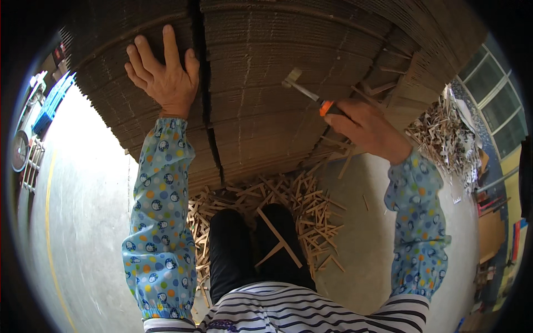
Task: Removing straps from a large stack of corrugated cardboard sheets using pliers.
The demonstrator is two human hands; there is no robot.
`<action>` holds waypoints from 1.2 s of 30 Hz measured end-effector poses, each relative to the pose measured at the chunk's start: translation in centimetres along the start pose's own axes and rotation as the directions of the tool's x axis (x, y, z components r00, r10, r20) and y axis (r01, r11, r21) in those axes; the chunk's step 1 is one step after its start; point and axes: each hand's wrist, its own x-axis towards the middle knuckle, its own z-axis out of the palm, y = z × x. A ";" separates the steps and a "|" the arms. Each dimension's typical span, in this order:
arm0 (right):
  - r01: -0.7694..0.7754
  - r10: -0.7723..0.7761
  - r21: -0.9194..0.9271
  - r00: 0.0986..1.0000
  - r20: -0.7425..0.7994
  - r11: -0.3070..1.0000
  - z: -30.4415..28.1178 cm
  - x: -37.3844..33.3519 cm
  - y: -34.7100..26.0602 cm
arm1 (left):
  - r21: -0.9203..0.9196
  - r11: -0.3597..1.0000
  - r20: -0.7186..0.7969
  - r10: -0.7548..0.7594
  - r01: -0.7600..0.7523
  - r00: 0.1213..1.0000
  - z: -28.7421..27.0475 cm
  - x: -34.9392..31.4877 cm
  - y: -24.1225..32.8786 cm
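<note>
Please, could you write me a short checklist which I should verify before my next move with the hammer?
1. Hammer gripped by its handle: ok, the right hand is closed around it.
2. Left hand out of the hammer's way: ok, it is spread on the cardboard stack, well left of the head.
3. Hammer head touching the stack: cannot tell from this view.
4. Patterned sleeve covers down to the wrists: ok, on both arms.
5. Lap free of scraps: not ok, cardboard strips lie across the legs.
6. Floor around the legs tidy: not ok, loose strips are piled there.
</note>
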 end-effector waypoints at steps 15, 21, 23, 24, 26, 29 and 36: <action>-0.162 0.276 0.961 0.956 0.097 0.223 -4.9 7.2 -2.3 | -0.028 0.999 0.015 -0.020 0.020 1.000 -0.1 -0.3 0.4; -0.311 0.195 0.919 0.944 0.268 0.242 -4.0 6.4 -5.0 | -0.030 0.999 0.011 -0.025 0.025 1.000 0.4 -0.6 0.2; -0.280 0.001 0.882 0.953 0.302 0.380 -1.0 3.9 -7.4 | -0.042 0.999 -0.010 -0.004 0.004 1.000 0.1 -0.4 -0.1; -0.286 0.003 0.880 0.952 0.307 0.378 -1.3 3.5 -7.0 | -0.045 0.999 -0.006 -0.006 0.006 1.000 -0.1 -0.5 0.1; -0.334 0.140 0.922 0.940 0.311 0.193 -2.5 3.5 -4.9 | -0.032 0.999 0.000 -0.009 0.009 1.000 -0.2 -0.2 -0.1; -0.148 0.336 0.984 0.935 0.109 0.094 -4.2 4.2 -0.9 | -0.026 0.999 0.010 -0.025 0.026 1.000 -0.2 -0.5 0.0; -0.165 0.472 0.985 0.874 0.118 0.059 -6.9 4.6 3.0 | -0.023 0.999 0.040 -0.037 0.038 0.998 0.1 -0.8 0.5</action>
